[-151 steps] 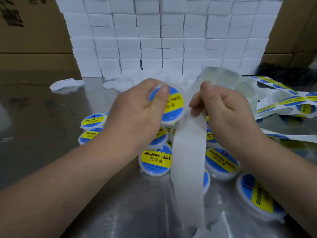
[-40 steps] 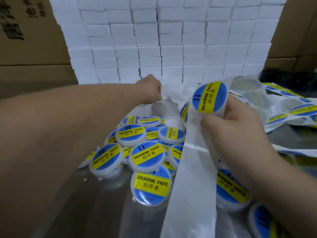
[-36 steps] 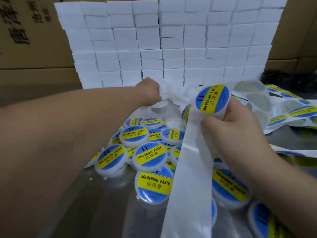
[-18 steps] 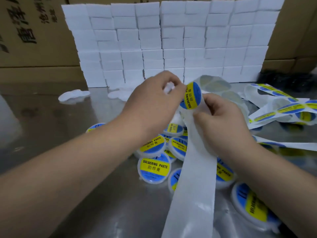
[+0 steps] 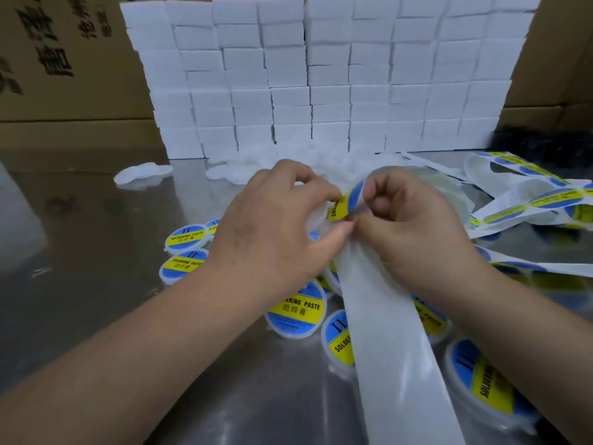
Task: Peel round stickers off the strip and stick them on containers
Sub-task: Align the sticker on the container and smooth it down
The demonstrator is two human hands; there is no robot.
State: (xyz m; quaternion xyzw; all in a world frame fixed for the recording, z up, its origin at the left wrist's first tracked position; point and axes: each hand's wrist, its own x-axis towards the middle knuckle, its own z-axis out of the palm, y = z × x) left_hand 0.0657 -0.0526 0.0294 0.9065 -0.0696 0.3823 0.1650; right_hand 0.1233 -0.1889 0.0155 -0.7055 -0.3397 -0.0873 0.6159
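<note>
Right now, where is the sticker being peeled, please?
In the head view the sticker is centre frame, pinched by the left hand beside the right hand gripping the strip, above the labelled containers.

Your left hand pinches the edge of a round blue-and-yellow sticker between forefinger and thumb. Your right hand grips the white strip, which bends over its curled fingers and runs down toward you. Beneath both hands, labelled containers lie heaped on the shiny surface (a few sit just off to the left). More sticker-bearing strip sprawls at the right. A wall of white boxes stands behind, cardboard cartons flanking it.
</note>
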